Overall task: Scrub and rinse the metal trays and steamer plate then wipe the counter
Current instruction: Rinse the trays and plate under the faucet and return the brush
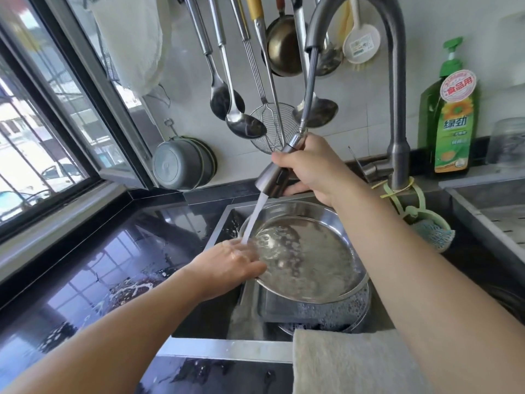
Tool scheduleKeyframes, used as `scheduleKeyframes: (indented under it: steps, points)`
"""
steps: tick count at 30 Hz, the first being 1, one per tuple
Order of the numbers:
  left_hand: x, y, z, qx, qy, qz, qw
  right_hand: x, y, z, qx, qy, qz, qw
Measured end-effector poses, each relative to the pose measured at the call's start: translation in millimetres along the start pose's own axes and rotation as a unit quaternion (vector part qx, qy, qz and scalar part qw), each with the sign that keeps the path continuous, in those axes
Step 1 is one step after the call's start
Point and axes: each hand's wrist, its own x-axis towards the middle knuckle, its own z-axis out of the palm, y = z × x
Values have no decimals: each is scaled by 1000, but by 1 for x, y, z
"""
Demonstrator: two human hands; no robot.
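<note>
The right hand [309,169] is wrapped around the pull-out spray head [274,177], drawn down on its hose [308,89] from the tall faucet [397,89] at the far right of the sink [224,349]. Held this way the head can be aimed, and its stream [252,220] falls to the left rim of the round metal tray [306,257], right where the left hand [230,265] meets it.

That left hand grips the tray's left edge; the thumb lies over the near rim while the fingertips reach into the water, so how far they curl underneath cannot be told. The tray is held tilted over the basin, probably so the rinse water sheets across its shiny face and runs off the low side instead of pooling (foam still dots its middle).

Beneath it in the sink lie a flat rectangular tray [287,311] and a perforated steamer plate [352,308], stacked there, I judge, to wait their turn. A grey cloth [352,362] drapes over the sink's near edge, handy for wiping. The dark desk [93,265] at left carries soapy splashes, so the wipe-down is not yet done. The green soap bottle [454,109] stands at the far right, away from the spray.
</note>
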Motion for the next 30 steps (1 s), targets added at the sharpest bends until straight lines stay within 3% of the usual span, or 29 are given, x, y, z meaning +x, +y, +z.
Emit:
scheduleKeyframes:
  steps: [9, 13, 16, 19, 22, 26, 30]
  points:
    - [-14, -5, -2, 42, 5, 28, 999, 14, 19, 6, -34, 105, -68, 992]
    - [-14, -5, -13, 56, 40, 47, 997, 13, 22, -6, -169, 162, -103, 967]
    - [-15, -5, -17, 70, 16, 68, 995, 12, 22, -18, -267, 191, -111, 938]
    - [-12, -4, -20, 91, -11, 70, 993, 10, 18, -29, -343, 154, -77, 923]
    - [-13, -2, -13, 118, -18, 66, 991, 1, 2, -41, -349, 98, -26, 932]
    - [-20, 8, 4, 124, 8, 44, 991, -11, -11, -41, -255, 22, 8, 967]
    - [-17, 20, 15, 106, 89, -27, 990, -14, -11, -22, -133, -36, 2, 990]
